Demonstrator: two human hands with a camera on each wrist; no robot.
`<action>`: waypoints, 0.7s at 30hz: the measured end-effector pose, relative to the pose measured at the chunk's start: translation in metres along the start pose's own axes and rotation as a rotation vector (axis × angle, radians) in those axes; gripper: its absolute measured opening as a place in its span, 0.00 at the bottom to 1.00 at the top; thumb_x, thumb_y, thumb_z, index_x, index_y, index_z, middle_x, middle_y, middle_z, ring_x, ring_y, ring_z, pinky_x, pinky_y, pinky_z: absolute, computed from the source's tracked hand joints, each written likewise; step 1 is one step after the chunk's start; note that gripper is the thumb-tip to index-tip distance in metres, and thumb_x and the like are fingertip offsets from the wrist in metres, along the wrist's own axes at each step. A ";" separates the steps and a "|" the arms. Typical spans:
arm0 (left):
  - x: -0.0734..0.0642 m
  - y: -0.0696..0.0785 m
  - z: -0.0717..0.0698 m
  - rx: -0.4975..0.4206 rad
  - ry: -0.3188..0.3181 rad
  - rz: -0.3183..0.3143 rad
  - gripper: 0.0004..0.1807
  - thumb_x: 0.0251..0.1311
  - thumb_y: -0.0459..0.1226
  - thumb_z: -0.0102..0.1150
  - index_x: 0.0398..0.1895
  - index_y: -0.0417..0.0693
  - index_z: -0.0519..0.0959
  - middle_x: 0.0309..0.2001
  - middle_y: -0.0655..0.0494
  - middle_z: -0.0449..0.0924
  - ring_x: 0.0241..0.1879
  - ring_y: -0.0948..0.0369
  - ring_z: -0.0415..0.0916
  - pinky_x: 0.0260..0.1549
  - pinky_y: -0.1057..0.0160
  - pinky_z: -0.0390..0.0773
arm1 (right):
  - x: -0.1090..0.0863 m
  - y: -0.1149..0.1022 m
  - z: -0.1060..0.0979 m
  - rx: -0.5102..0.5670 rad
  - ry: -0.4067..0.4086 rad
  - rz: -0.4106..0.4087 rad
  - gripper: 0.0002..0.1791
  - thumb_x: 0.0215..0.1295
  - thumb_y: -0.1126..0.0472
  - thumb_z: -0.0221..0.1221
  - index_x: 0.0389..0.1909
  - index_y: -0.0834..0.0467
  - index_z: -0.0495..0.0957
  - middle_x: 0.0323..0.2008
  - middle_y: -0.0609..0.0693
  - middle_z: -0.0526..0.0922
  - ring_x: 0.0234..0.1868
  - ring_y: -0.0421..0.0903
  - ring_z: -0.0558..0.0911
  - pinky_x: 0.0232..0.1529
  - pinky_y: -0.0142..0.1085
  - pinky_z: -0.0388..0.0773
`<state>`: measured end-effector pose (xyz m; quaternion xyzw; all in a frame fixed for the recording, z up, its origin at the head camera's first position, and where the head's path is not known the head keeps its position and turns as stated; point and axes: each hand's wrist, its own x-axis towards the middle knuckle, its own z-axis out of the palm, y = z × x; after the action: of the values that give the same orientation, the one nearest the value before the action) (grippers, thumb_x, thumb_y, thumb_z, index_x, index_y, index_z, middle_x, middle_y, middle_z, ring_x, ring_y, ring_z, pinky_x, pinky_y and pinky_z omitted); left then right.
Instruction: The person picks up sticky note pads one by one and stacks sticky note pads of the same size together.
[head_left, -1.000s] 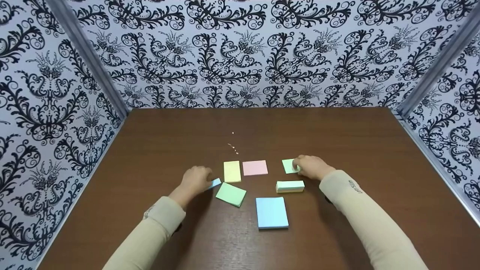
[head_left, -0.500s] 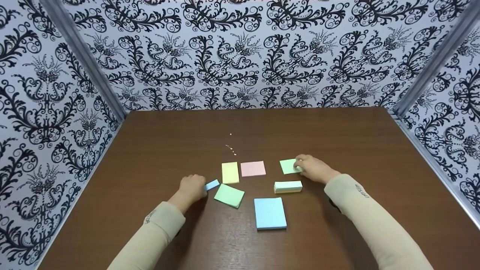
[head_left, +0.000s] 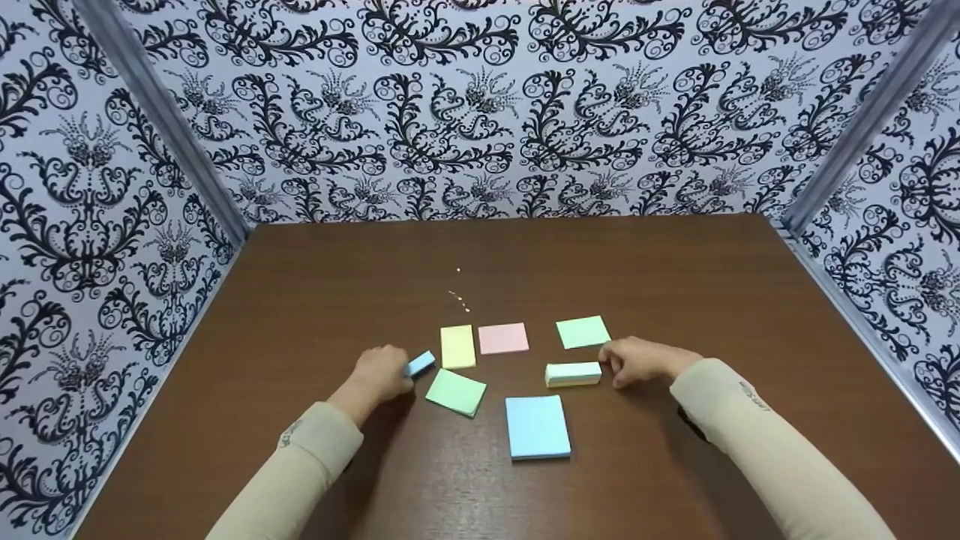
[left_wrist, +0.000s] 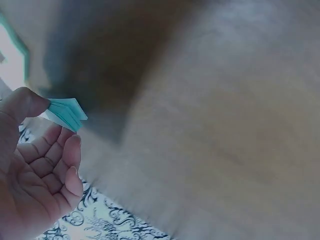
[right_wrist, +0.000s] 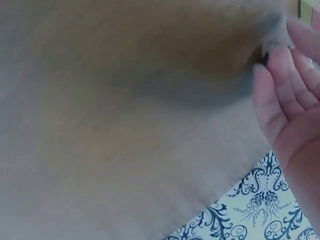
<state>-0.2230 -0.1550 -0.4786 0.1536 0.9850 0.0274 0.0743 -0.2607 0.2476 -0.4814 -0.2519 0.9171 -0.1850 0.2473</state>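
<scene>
My left hand (head_left: pixel 381 373) pinches a small blue sticky-note pad (head_left: pixel 421 364) between thumb and fingers. In the left wrist view the pad (left_wrist: pixel 66 112) looks teal, its layers fanned at the edge. My right hand (head_left: pixel 637 360) has its fingers loosely bent and nothing between them, close to the right end of a narrow block of sticky notes (head_left: pixel 574 374) with a pale top. Just beyond that hand lies a light green sticky note (head_left: pixel 583 332). Right of my left hand sits a green sticky-note pad (head_left: pixel 456 392).
A yellow sticky note (head_left: pixel 457 346) and a pink sticky note (head_left: pixel 503 338) lie side by side mid-table. Nearer is a thick blue sticky-note pad (head_left: pixel 537 427). Small pale specks dot the brown table (head_left: pixel 337 277) farther back. Patterned walls (head_left: pixel 480 112) enclose its back and sides.
My right hand has let go of the light green note and moved back toward the narrow block. The left hand has drawn slightly back and tilted the small blue pad.
</scene>
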 end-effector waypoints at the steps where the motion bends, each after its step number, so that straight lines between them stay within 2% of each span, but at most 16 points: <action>1: 0.001 0.002 -0.003 -0.013 0.016 0.008 0.11 0.46 0.36 0.59 0.15 0.42 0.70 0.22 0.49 0.73 0.25 0.53 0.70 0.31 0.51 0.73 | -0.001 0.000 0.002 0.023 -0.005 0.013 0.19 0.54 0.69 0.61 0.47 0.66 0.71 0.27 0.50 0.72 0.27 0.42 0.69 0.29 0.34 0.67; 5: 0.005 0.014 -0.013 -0.081 0.074 0.066 0.11 0.44 0.37 0.59 0.14 0.45 0.68 0.18 0.54 0.69 0.21 0.57 0.63 0.24 0.55 0.69 | 0.000 -0.001 0.006 0.082 0.014 0.026 0.18 0.52 0.68 0.63 0.44 0.64 0.70 0.27 0.49 0.71 0.27 0.42 0.68 0.29 0.34 0.67; 9: 0.012 0.034 -0.020 -0.127 0.105 0.126 0.12 0.43 0.39 0.61 0.14 0.46 0.70 0.17 0.56 0.68 0.20 0.59 0.62 0.22 0.57 0.67 | 0.001 -0.001 0.009 0.113 0.027 0.036 0.18 0.51 0.67 0.64 0.41 0.64 0.69 0.26 0.50 0.70 0.27 0.43 0.68 0.30 0.34 0.66; 16: 0.028 0.079 -0.025 -0.185 0.172 0.247 0.09 0.43 0.40 0.61 0.17 0.43 0.75 0.18 0.54 0.74 0.20 0.59 0.67 0.22 0.57 0.70 | 0.001 -0.001 0.013 0.153 0.028 0.083 0.22 0.50 0.64 0.66 0.43 0.62 0.67 0.27 0.51 0.70 0.27 0.43 0.68 0.30 0.34 0.65; 21: 0.040 0.114 -0.024 -0.168 0.224 0.308 0.10 0.41 0.41 0.61 0.18 0.43 0.75 0.17 0.55 0.74 0.18 0.62 0.62 0.22 0.59 0.70 | 0.001 -0.001 0.015 0.163 0.056 0.086 0.23 0.49 0.64 0.67 0.42 0.62 0.67 0.27 0.51 0.70 0.28 0.44 0.68 0.31 0.35 0.66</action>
<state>-0.2304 -0.0350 -0.4513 0.2915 0.9463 0.1373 -0.0281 -0.2530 0.2430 -0.4934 -0.1863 0.9155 -0.2551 0.2489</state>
